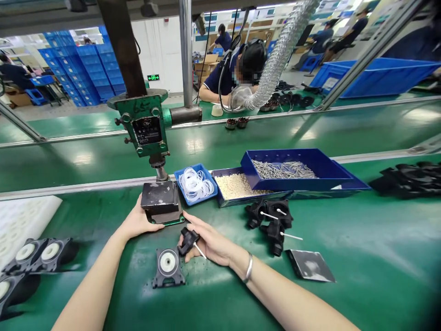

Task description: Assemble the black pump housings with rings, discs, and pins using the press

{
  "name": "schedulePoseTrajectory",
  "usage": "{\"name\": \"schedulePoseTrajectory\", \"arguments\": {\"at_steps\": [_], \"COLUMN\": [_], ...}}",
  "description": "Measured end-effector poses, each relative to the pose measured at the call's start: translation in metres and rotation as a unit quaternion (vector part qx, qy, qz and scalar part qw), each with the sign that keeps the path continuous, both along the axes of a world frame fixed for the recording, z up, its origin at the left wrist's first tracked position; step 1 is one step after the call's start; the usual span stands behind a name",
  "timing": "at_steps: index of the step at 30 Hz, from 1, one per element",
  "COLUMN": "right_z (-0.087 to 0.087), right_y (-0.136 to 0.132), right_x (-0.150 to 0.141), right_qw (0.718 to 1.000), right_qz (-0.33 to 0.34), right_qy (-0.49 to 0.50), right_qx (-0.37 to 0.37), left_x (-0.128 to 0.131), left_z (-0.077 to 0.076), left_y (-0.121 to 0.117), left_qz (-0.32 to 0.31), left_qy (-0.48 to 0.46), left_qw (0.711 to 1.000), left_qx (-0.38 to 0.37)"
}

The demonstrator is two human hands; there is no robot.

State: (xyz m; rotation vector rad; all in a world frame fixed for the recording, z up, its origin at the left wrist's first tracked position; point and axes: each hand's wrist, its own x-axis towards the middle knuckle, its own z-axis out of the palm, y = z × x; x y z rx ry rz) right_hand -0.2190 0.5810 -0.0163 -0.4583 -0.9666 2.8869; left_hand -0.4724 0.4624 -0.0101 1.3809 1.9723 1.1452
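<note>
My left hand (138,219) grips the left side of a dark metal block (160,196) on a base plate, its thumb along the front edge. The ram of a green hand press (144,126) stands right over that block. Between the fingers of my right hand (215,243) is a black plastic housing (189,240) with a thin white shaft sticking out. The index finger of this hand reaches to the base plate's right corner. Just below, a square black motor frame (168,267) with a white round rotor lies on the green table.
Right of the press are a blue tray of white rings (195,184), a tray of beige pieces (234,186) and a bin of metal pins (282,170). Black housings with white shafts (275,225) and a dark plate (312,265) lie nearer. More frames (51,250) sit left. A co-worker (237,69) sits opposite.
</note>
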Motion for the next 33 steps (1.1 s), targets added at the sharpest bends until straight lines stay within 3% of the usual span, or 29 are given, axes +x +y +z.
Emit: {"name": "schedulePoseTrajectory", "arguments": {"at_steps": [5, 12, 19, 27, 33], "right_z": [0.001, 0.008, 0.005, 0.001, 0.014], "right_y": [-0.001, 0.002, 0.006, 0.015, 0.02], "right_x": [-0.001, -0.002, 0.001, 0.012, 0.023], "right_qw": [1.0, 0.999, 0.997, 0.994, 0.991], "right_qz": [-0.003, -0.029, -0.055, -0.087, -0.116], "right_qy": [0.007, 0.009, 0.013, 0.002, 0.016], "right_qx": [-0.005, -0.03, -0.043, -0.068, -0.071], "left_x": [0.005, 0.015, 0.015, 0.015, 0.021], "left_z": [0.011, 0.01, 0.014, 0.047, 0.045], "left_y": [0.004, 0.01, 0.011, 0.016, 0.021], "left_qz": [0.046, 0.133, 0.134, 0.082, 0.11], "left_qy": [-0.044, -0.04, -0.022, 0.02, 0.08], "left_qw": [0.998, 0.99, 0.991, 0.995, 0.989], "left_qx": [-0.005, -0.002, -0.014, 0.059, 0.059]}}
